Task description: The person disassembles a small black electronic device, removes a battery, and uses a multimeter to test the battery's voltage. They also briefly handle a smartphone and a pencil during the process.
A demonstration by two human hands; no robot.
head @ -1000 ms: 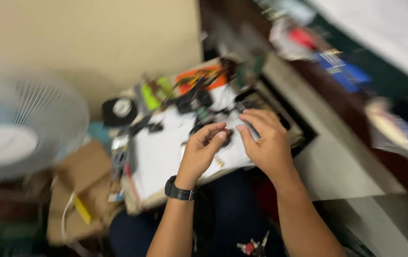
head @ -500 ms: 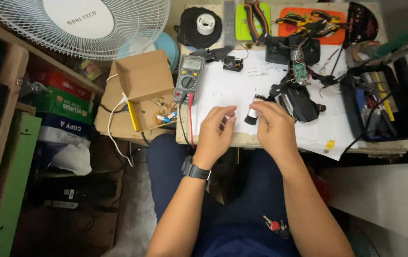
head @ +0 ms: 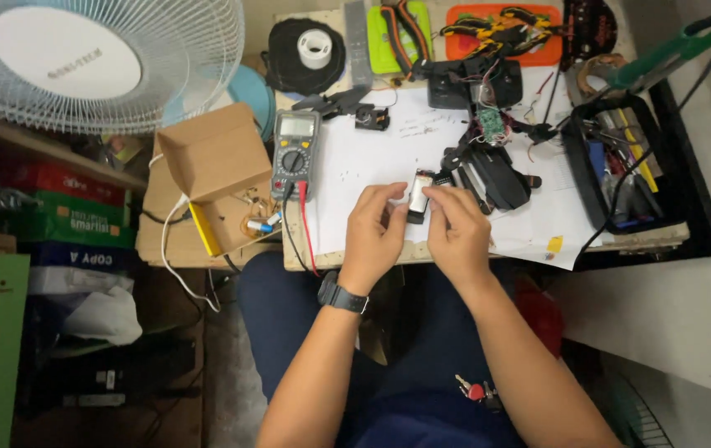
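Note:
A small silver and black rectangular part [head: 417, 194] is held between both hands over the white paper sheet [head: 388, 149] on the worktable. My left hand [head: 373, 232], with a black watch on its wrist, grips the part's left side. My right hand [head: 456, 232] pinches its right side with the fingertips. Just right of the part lies a black device with loose wires [head: 492, 170] and a small green circuit board [head: 488, 124].
A multimeter [head: 293, 153] with red and black leads lies left of the paper. An open cardboard box [head: 214, 158] and a white fan [head: 98, 58] are further left. Pliers on green and orange mats [head: 471, 25], a tape roll [head: 315, 48] and a black tool tray [head: 621, 166] ring the table.
The view swung from a blurred tilt to a steady look straight down. My hands drew slightly nearer to the table's front edge, and the small part now sits between both hands.

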